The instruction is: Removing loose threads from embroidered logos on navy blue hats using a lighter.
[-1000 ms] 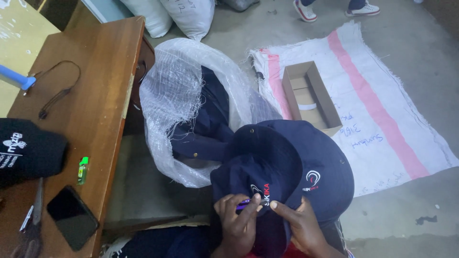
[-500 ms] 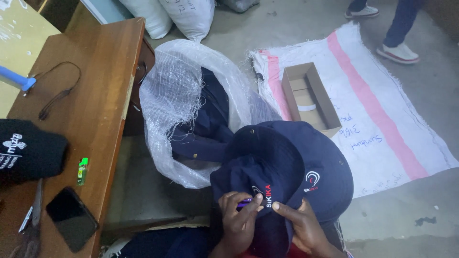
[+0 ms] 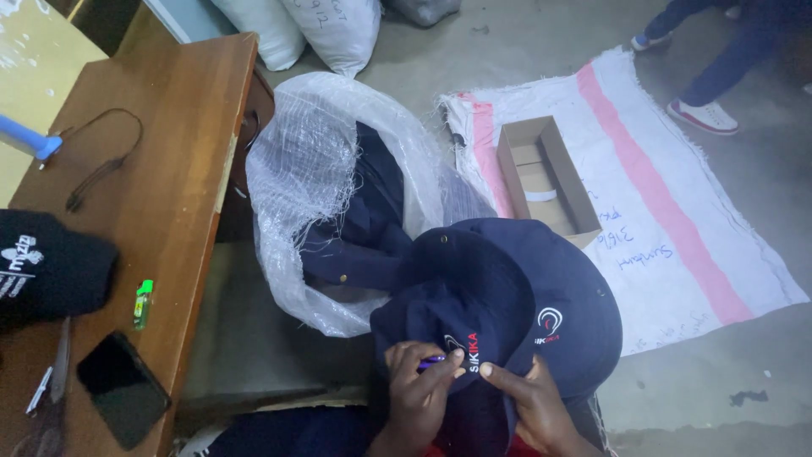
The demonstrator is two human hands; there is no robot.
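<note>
A navy cap (image 3: 507, 296) with small embroidered emblems lies across my lap, crown up. My left hand (image 3: 420, 385) pinches a small purple tool (image 3: 431, 362) against the cap's front panel. Just to the right, my right hand (image 3: 531, 404) grips the cap's cloth and holds it taut beside the embroidery. An open white woven sack (image 3: 296, 178) stands just beyond the cap, with more navy caps (image 3: 364, 228) inside it.
A wooden table (image 3: 161, 195) on the left carries a black cap (image 3: 46, 271), a black phone (image 3: 123, 389), a green lighter (image 3: 142, 303) and a black cord (image 3: 101, 165). A cardboard box (image 3: 541, 173) sits on a white and pink sack sheet (image 3: 668, 195). Another person's legs (image 3: 719, 76) are at the upper right.
My hands have shifted slightly on the cap's front and the embroidered emblem shows more. The other person's feet have moved to the right along the top edge.
</note>
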